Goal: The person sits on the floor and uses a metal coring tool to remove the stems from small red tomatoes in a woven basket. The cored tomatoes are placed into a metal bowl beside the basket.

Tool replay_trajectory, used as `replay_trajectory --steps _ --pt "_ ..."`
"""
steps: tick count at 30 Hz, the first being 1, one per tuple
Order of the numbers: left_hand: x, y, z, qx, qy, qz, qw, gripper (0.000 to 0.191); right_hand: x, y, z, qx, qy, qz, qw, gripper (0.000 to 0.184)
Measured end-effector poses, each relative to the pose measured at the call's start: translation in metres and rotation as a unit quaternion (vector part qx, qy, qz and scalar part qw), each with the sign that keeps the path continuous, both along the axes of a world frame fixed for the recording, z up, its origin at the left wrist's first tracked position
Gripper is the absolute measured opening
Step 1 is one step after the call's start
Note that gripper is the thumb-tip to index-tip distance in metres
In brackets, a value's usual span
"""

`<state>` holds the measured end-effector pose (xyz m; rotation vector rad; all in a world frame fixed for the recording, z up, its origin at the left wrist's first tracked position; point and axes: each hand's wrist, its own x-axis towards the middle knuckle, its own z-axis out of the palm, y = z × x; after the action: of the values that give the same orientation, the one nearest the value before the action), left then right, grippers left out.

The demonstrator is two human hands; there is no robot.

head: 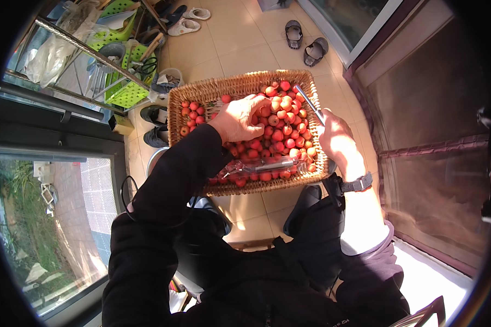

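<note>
A rectangular wicker basket (pixel 239 83) stands before me, holding many small red fruits (pixel 278 135) that look like hawthorns or crab apples. My left hand (pixel 239 118) reaches over the middle of the pile, thumb and fingers curved apart around some fruits. Whether it grips one is unclear. At the basket's right rim, my right hand (pixel 336 135) is closed on a slim metal tool (pixel 309 102), probably a fruit corer, whose tip points up and left over the fruits. A clear plastic package (pixel 262 165) with another metal tool inside lies on the fruits at the near side.
A metal rack with green plastic baskets (pixel 127 92), scissors (pixel 148 65) and plastic bags (pixel 55 61) stands at the left. Dark shoes (pixel 155 137) sit beside the basket's left side. Slippers (pixel 315 52) lie beyond it on the tiled floor (pixel 237 53). A curtain (pixel 429 171) hangs at right.
</note>
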<state>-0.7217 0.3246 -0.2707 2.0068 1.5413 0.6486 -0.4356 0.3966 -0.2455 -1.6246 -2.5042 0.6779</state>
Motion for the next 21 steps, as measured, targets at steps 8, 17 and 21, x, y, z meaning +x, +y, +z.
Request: replay_trajectory --steps 8,17,21 --pt "-0.003 -0.043 0.039 -0.053 0.039 -0.053 0.996 0.053 -0.001 -0.001 0.004 -0.014 0.007 -0.016 1.000 0.047" --pt "-0.074 -0.062 0.059 -0.049 -0.155 0.225 0.961 0.008 0.006 -0.007 0.003 0.091 0.063 0.041 0.993 0.028" --pt "-0.071 -0.063 0.044 0.019 -0.020 0.203 0.979 0.009 0.001 -0.005 0.010 0.109 0.090 0.015 0.990 0.016"
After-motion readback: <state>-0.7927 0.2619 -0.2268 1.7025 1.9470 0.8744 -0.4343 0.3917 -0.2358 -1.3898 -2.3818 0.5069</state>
